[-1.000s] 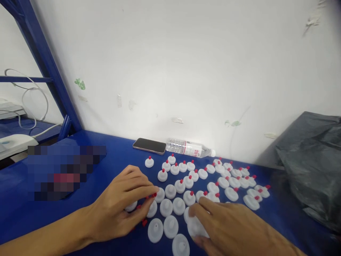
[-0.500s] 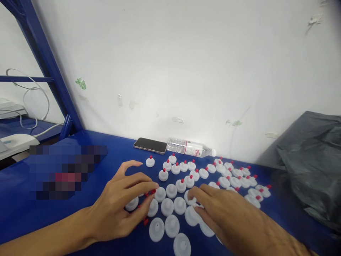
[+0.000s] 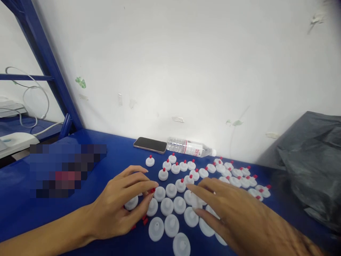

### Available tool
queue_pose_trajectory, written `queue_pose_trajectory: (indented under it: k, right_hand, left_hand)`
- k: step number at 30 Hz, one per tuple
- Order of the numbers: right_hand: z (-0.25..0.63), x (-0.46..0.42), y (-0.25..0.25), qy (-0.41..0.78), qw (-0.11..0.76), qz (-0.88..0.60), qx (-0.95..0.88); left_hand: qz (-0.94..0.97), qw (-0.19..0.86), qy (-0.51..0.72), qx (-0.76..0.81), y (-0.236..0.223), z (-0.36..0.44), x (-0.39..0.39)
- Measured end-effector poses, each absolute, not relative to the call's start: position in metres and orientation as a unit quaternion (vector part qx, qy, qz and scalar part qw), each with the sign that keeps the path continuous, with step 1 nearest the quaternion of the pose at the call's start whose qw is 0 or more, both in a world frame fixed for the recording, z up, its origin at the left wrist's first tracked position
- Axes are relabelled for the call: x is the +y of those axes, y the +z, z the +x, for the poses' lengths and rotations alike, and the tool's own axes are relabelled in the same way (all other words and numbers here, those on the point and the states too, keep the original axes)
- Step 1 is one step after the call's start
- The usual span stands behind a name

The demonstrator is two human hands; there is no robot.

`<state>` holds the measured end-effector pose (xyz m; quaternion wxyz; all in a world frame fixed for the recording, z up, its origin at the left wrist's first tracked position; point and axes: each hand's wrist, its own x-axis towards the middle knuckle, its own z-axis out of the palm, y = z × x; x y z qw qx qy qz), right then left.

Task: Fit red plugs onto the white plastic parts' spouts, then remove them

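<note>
My left hand [image 3: 125,202] pinches a small red tip cap [image 3: 152,190] between thumb and index finger, above the left side of a group of round white nozzle caps. To the right, my right hand [image 3: 223,209] has thumb and index finger about a white nozzle cap [image 3: 196,202], blurred and partly hidden by the fingers. Bare white nozzle caps [image 3: 167,206] lie between the hands, their spouts pointing up. Farther back, several white caps with red tips [image 3: 163,174] stand on the blue table [image 3: 106,167]. Loose red tip caps [image 3: 145,220] lie below my left hand.
A phone [image 3: 150,145] and a clear plastic bottle [image 3: 190,147] lie along the white wall [image 3: 170,71]. At the right is a dark plastic bag [image 3: 314,167]. A blue metal frame [image 3: 53,71] rises at the left, near a blurred-out patch [image 3: 64,170].
The thumb and index finger of my right hand have spread wider, and the hand has shifted slightly. My left hand keeps its pinch on the red tip cap, its other fingers drawn in.
</note>
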<state>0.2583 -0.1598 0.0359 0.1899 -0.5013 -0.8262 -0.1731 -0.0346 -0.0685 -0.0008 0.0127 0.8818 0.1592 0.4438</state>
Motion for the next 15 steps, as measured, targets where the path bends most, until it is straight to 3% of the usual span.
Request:
queue_pose_trajectory:
  k: [4,8,15]
  right_hand:
    - [0.249,-0.154,0.048,-0.183,0.189,-0.48,-0.837]
    - [0.236,-0.151,0.055,-0.071,0.288,-0.515,-0.804]
    - [0.222,-0.145,0.059,0.116,0.353,-0.544,-0.752]
  left_hand:
    - [0.887,-0.004,0.435,0.153,0.001,-0.03,-0.069]
    - [0.901,0.02,0.406,0.15,-0.001,-0.03,-0.069]
    - [0.913,0.023,0.381,0.143,-0.006,-0.032,-0.07]
